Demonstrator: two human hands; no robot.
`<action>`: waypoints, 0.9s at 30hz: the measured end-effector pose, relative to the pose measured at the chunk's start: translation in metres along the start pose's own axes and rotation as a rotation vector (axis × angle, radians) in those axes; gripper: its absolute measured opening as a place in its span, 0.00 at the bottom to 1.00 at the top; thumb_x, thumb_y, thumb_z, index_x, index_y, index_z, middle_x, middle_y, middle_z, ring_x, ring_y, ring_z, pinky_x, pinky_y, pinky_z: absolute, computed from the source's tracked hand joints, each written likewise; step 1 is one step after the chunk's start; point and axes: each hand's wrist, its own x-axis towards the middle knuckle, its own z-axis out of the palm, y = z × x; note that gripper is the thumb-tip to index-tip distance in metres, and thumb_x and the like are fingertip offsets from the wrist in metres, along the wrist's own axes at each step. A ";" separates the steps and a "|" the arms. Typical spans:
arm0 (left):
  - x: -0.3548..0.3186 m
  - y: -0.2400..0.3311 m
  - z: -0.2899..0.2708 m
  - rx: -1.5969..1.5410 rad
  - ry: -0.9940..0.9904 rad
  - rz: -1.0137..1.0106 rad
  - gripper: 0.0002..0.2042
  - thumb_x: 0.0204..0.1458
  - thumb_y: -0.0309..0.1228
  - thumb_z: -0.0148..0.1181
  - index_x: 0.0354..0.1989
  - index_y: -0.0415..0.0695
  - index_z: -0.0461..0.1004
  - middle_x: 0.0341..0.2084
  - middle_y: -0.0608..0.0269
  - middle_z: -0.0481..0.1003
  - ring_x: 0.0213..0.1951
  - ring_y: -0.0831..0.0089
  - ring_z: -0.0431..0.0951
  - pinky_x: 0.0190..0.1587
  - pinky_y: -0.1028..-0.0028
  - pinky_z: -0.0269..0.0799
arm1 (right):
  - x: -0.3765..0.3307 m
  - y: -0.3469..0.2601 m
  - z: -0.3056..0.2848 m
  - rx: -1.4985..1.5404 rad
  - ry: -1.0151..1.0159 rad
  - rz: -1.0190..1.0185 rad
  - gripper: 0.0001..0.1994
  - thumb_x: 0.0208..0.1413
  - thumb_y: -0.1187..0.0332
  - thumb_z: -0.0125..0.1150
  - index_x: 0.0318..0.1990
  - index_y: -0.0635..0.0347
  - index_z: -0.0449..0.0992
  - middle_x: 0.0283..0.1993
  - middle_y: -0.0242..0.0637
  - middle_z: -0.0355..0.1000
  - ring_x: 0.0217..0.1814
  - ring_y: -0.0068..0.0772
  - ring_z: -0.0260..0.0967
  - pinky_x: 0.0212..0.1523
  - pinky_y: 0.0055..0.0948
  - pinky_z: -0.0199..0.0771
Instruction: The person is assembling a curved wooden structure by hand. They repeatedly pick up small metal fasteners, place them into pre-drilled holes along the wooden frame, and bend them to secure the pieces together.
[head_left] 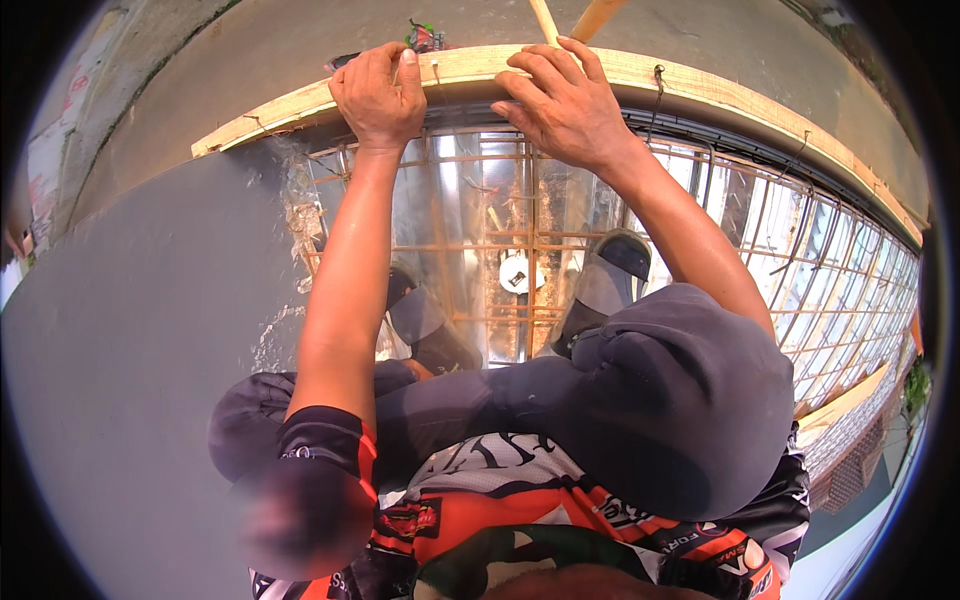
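Note:
A long wooden board (470, 64) runs across the far edge of the work area. My left hand (380, 100) bends its fingers over the board's top, its thumb pointing away from me. A small nail or peg (435, 70) stands out of the wood just right of that hand. My right hand (568, 105) lies over the board farther right, fingers spread and bent slightly across it. To its right, a dark twisted wire (659, 80) loops over the board. Below both hands, a rusty rebar grid (533, 190) spans shiny metal sheeting (480, 170).
Smooth grey concrete (150, 300) covers the left side, with a rough edge by the grid. A white round piece (516, 272) sits between my boots (624, 255). Beyond the board are wooden poles (598, 16) and a red and green object (425, 38).

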 end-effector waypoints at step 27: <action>-0.022 -0.005 -0.018 0.182 -0.374 0.124 0.44 0.53 0.68 0.73 0.75 0.57 0.71 0.71 0.65 0.72 0.78 0.58 0.63 0.78 0.35 0.41 | -0.038 -0.109 -0.010 0.932 -0.763 0.557 0.23 0.77 0.57 0.52 0.63 0.72 0.74 0.36 0.50 0.85 0.51 0.57 0.85 0.57 0.53 0.79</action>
